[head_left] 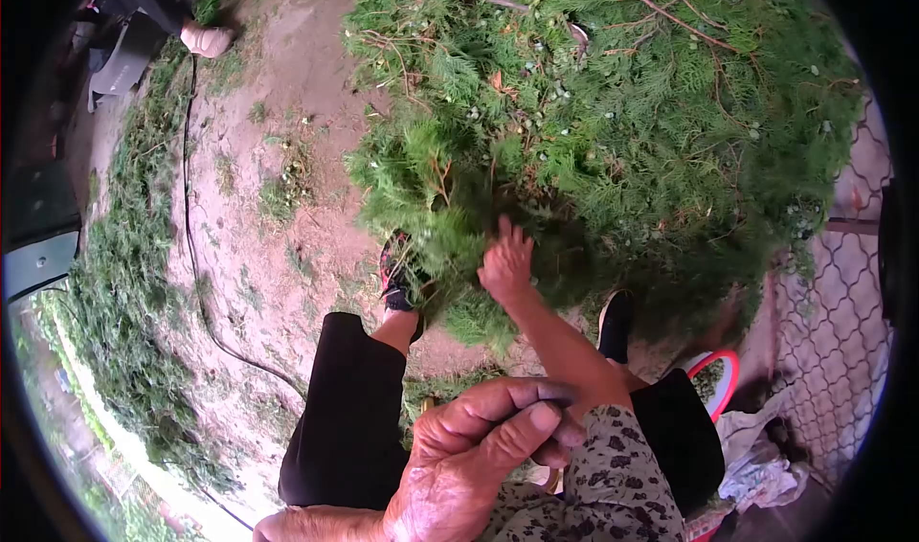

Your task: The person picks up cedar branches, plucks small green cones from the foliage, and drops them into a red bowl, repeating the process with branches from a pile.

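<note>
A person stands on bare dirt (325,245) and bends over a big heap of green branches (613,130). The heap fills the far right of the view. The right hand (505,266) is stretched out to the near edge of the branches, just right of a shoe (396,276). Its fingers (504,231) are out straight and a little apart, touching the green. They are not closed round anything I can see. The left hand (469,456) is very near, low in the view. Its fingers are curled in tight against the thumb, and I see nothing in it.

I think this is the reaching part: the hand is at the branches but has no grip on them. To lift a branch, the fingers would need to push in and close round a stem.

A black cable (189,245) lies on the dirt at the left. A red hoop (735,374) and a wire fence (833,274) are at the right. Another person's foot (206,39) shows at the far left.
</note>
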`<state>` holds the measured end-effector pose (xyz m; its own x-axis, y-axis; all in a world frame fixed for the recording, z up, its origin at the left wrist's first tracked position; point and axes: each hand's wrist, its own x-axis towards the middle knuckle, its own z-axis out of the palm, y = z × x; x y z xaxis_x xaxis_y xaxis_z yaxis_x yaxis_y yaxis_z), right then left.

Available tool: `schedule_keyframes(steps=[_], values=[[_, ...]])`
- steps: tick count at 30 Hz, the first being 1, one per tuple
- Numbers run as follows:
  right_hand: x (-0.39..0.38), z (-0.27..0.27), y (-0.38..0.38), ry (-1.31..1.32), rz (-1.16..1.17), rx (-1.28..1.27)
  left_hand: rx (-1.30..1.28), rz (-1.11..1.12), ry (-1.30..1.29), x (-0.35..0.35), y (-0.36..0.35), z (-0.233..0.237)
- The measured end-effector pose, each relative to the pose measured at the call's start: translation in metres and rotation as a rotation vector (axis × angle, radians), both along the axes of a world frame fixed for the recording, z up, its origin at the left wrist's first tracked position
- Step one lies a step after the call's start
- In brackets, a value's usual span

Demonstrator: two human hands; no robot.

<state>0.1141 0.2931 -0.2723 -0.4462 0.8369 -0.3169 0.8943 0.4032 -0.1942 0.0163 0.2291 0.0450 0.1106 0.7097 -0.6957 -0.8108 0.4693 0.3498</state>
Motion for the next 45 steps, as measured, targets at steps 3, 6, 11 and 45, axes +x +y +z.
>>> schedule_keyframes(steps=[3,6,11,45], values=[[-0.013,-0.028,0.027,-0.003,-0.155,0.199,0.003,-0.028,0.007,0.001,0.002,0.000],[-0.020,-0.031,0.021,-0.190,-0.070,-0.082,-0.029,-0.046,0.045,0.000,0.007,0.006],[-0.012,-0.036,-0.028,0.059,-0.187,-0.095,-0.003,-0.011,0.015,0.000,0.006,0.002],[0.095,0.290,0.236,1.423,-0.965,0.352,0.059,0.115,0.077,-0.017,0.011,0.009]])
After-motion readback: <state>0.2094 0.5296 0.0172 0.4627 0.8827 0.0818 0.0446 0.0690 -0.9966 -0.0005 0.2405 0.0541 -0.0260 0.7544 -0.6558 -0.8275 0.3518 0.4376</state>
